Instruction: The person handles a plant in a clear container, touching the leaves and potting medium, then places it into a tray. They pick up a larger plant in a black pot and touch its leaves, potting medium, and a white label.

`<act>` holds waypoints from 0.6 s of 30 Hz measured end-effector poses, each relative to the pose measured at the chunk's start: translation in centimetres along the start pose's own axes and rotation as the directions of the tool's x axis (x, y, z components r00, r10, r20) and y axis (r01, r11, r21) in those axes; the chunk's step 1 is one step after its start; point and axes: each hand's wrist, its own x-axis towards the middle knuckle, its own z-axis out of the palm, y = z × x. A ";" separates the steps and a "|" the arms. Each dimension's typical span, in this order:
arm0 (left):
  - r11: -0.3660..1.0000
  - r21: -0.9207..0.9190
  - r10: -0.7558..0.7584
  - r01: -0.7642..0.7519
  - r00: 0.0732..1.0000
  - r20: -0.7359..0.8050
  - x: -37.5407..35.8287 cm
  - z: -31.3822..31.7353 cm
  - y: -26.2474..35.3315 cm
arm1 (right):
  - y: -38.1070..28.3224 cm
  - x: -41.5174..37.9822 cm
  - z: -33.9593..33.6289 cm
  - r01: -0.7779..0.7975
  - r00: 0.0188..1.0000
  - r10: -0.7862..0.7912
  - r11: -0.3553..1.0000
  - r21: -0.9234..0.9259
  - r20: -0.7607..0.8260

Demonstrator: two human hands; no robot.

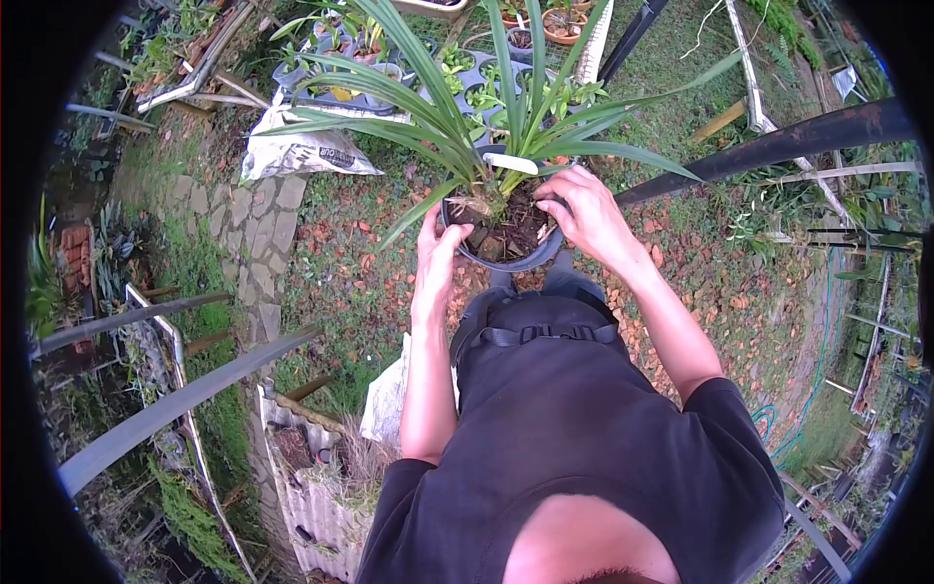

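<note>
A dark round pot [508, 264] holds soil [519, 232] and a plant with long narrow green leaves [438, 92]. My left hand [437, 251] grips the pot's left rim, its thumb over the edge and its fingers outside. On the right side, my right hand [588, 216] has its fingers bent at the soil and rim; whether they pinch anything is too small to tell. A white label [511, 164] stands at the base of the leaves, just above the soil.
Behind the pot stand trays of small potted plants [477, 73] and a white printed bag [306, 146]. A dark pole [778, 146] crosses at the right. A stone path [258, 229] runs on the left. Corrugated sheeting [326, 516] lies at the lower left.
</note>
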 end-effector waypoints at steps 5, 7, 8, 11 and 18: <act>1.000 -0.007 -0.002 0.002 1.000 0.008 -0.1 0.0 0.2 | -0.3 0.0 -0.4 -0.139 0.990 0.141 0.981 0.139 -0.003; 1.000 -0.013 0.006 -0.006 1.000 0.021 0.1 -0.2 0.0 | -0.2 0.0 -1.1 -0.252 0.967 0.254 0.944 0.214 0.021; 1.000 -0.013 0.004 -0.004 1.000 0.013 0.2 -0.4 -0.3 | 0.0 -0.1 -1.6 -0.320 0.946 0.321 0.916 0.241 0.034; 1.000 -0.013 0.000 0.000 1.000 -0.017 0.4 -0.8 -1.0 | 2.4 -1.1 -2.6 -0.389 0.906 0.421 0.872 0.297 -0.050; 0.999 -0.036 0.003 -0.004 1.000 -0.030 0.3 -0.9 -0.6 | 6.0 -2.8 -4.7 -0.570 0.789 0.576 0.816 0.096 -0.212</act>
